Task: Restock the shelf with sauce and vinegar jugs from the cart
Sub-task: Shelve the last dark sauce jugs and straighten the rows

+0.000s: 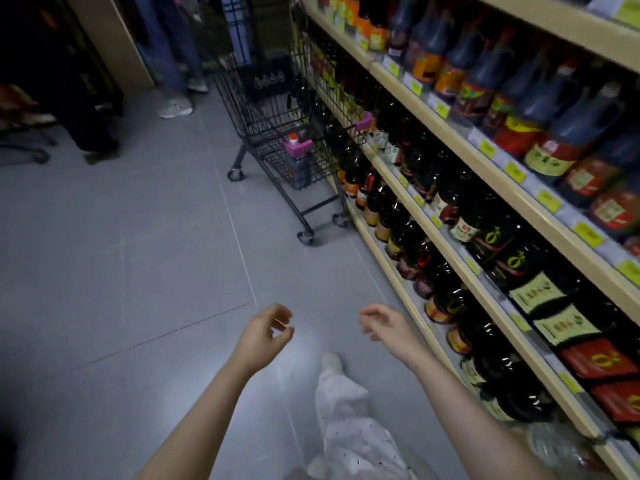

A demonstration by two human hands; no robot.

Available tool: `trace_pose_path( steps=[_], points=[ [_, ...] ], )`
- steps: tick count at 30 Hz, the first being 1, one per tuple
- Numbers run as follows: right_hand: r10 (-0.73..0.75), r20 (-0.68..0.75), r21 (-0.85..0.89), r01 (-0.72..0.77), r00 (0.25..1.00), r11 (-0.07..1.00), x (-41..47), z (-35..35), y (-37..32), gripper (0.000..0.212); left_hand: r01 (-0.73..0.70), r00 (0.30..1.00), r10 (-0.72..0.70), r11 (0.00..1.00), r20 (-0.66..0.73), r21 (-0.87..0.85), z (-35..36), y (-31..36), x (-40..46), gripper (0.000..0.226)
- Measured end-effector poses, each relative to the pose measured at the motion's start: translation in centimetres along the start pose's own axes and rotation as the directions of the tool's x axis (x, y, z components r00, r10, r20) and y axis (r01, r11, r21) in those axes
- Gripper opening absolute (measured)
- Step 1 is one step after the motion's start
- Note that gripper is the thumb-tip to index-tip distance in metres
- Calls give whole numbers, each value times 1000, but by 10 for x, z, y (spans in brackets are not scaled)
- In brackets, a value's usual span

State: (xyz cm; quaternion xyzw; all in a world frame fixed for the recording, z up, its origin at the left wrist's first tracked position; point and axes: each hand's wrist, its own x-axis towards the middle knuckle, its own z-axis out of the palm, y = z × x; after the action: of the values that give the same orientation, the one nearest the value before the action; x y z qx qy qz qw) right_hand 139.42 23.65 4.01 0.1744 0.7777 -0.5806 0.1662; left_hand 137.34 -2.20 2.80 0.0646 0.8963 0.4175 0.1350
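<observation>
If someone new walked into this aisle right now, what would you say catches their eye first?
Most likely the long shelf on the right, packed with rows of dark sauce and vinegar jugs behind yellow price tags. Next, the black wire cart parked against it further up the aisle, with a jug low in its basket. In the foreground, the left hand and right hand reach forward over the grey floor, fingers loosely curled and empty.

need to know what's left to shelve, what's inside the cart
In the cart one jug with a red-and-white cap shows at the near end. The wire mesh and dim light hide whatever else is inside.
</observation>
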Motion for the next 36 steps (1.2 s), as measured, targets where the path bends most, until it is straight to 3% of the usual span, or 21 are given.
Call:
trace_pose_path(
  steps=[11,15,24,30,36],
  points=[
    [-12,64,23,11,998,1000,197,9,-118,17,17,991,-18,1000,-130,-11,-84,-1,198,11],
    [-19,98,21,17,995,1000,250,24,-156,9,20,989,-24,999,-145,-28,-109,-11,250,11],
    [-11,58,45,8,998,999,375,69,-227,12,8,997,-8,1000,-71,-5,-194,-64,393,14],
    [11,-87,60,-6,996,998,449,110,-281,10,-116,992,110,987,57,112,-268,-90,505,33],
    [11,-214,22,-6,977,1000,505,121,-317,17,-400,914,357,877,193,268,-303,-86,613,42]
  ],
)
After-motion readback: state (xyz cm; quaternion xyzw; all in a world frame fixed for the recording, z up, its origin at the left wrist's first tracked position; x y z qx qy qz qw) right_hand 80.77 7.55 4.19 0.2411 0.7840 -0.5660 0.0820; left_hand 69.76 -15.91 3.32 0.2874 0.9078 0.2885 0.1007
